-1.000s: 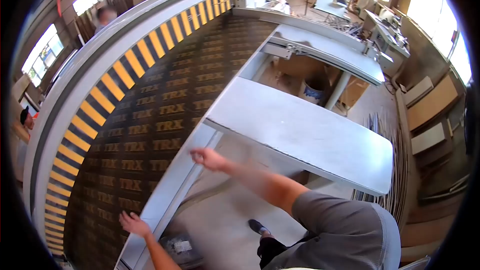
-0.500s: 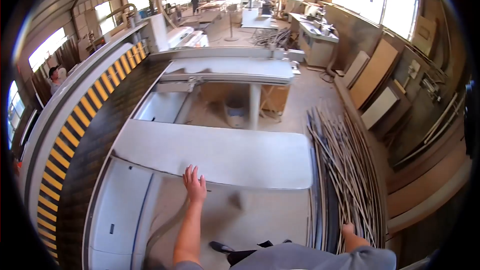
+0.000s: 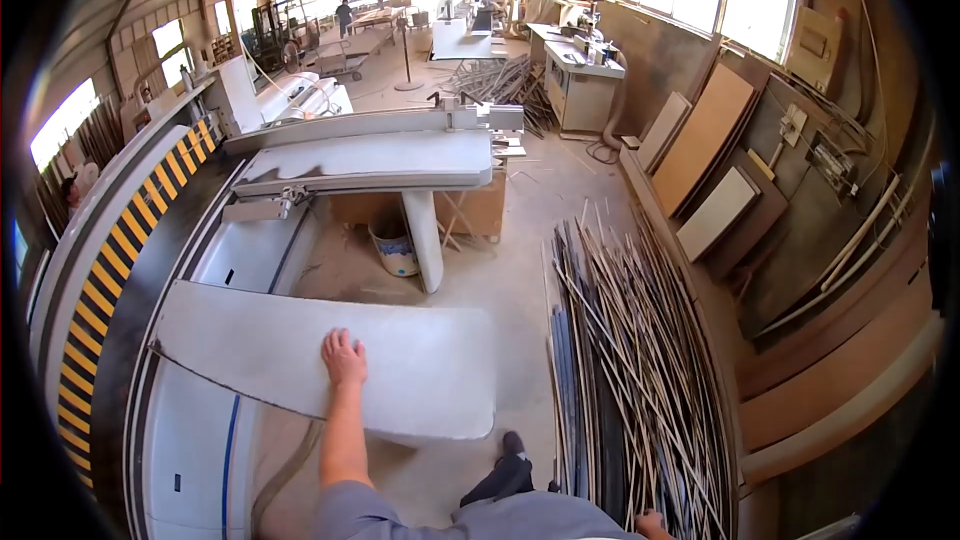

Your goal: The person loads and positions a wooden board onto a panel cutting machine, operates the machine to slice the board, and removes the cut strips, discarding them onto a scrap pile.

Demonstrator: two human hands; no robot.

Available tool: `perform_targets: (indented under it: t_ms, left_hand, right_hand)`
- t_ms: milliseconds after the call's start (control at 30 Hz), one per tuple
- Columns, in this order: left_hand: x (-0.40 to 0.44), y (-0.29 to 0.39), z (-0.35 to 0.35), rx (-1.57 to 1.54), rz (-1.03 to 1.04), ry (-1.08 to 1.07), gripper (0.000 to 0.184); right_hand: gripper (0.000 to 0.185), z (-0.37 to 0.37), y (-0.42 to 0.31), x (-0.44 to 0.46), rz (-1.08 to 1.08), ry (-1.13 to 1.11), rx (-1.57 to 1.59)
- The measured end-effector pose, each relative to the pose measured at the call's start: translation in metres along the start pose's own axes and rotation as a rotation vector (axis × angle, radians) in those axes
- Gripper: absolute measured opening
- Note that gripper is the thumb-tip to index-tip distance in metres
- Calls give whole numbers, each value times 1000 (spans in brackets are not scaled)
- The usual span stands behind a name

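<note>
The left hand [image 3: 345, 357] lies loosely spread on the tabletop [image 3: 425, 360], perhaps for balance; the right hand [image 3: 652, 524], near the strips [image 3: 645, 350], is too cut off to tell.

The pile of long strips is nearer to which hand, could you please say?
Right. The right hand is at the near end of the pile, contact unclear; the left hand rests on the pale table to its left.

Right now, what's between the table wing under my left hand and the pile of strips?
In the head view, floor lies between the table wing and the strip pile; a dark shoe is near the wing's corner.
</note>
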State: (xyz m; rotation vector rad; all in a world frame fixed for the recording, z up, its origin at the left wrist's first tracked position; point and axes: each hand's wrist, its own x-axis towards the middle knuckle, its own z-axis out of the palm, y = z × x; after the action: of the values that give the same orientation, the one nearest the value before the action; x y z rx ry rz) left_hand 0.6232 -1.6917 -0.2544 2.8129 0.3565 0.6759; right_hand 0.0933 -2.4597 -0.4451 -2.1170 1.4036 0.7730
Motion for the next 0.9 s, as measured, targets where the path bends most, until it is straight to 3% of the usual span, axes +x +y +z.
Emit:
perform_targets:
  t_ms: [33,67,133,267,300,400,500,567,600,633,733,767,900]
  left_hand:
    - [17,22,19,14,-3,28,52]
    - [45,-67,13,26,-20,41,52]
    - [81,-35,41,57,-54,97,51]
    - [172,2,89,115,-245,145,50]
    - [177,-48,80,126,-310,142,49]
    - [211,-21,107,180,-402,186,49]
    - [232,-12,112,190,-415,187,49]
    - [220,-38,103,184,-384,230,48]
    - [225,-33,105,178,-370,244,48]
    - [231,-26,110,170,-361,257,48]
    - [249,-16,117,123,-360,273,48]
    - [239,-25,106,116,-390,275,47]
    - [264,-28,127,135,-493,335,47]
  right_hand:
    - [61,-20,-22,27,-60,-1,-36]
    - [67,32,-74,-26,-214,41,-18]
    - [75,-30,-144,21,-409,115,59]
    - [65,-155,-285,94,-583,207,11]
    - [67,-147,-317,57,-532,160,54]
    - [64,-225,-389,139,-561,203,-19]
    - [49,-275,-467,206,-608,134,-165]
    - [39,-249,-491,232,-620,236,-56]
    - [36,-252,-518,244,-602,154,89]
    - [38,-257,-547,257,-710,230,-18]
    - [43,-278,-666,260,-897,59,-294]
    - [44,-273,-697,246,-819,-29,-357]
    - [51,-244,-906,256,-1015,-11,-381]
